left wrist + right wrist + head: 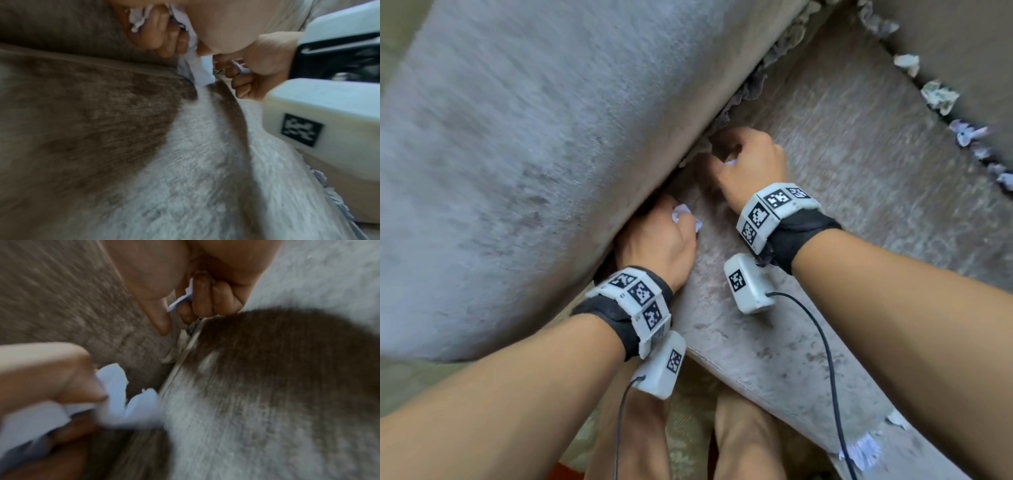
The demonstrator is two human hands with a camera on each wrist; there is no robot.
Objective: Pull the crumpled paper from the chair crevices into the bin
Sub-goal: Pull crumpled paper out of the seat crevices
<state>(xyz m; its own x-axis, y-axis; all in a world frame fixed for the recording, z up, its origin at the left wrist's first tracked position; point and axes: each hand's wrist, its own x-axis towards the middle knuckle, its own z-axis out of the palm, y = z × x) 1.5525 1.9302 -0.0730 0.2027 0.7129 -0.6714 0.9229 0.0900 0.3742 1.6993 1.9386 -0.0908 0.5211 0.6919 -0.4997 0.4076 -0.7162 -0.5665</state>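
Observation:
Both hands work at the crevice between the grey chair arm and the seat cushion. My left hand grips crumpled white paper, which also shows between its fingers as white paper in the left wrist view. Further along the same crevice, my right hand is curled round a smaller white scrap. More crumpled paper is wedged along the crevice beyond the hands. A dull paper wad sits in the seam just past the right fingers. No bin is in view.
More crumpled paper pieces line the seat's far crevice at the upper right. A torn white scrap hangs at the cushion's front edge. My bare feet stand on a patterned rug below. Wrist camera cables trail over the cushion.

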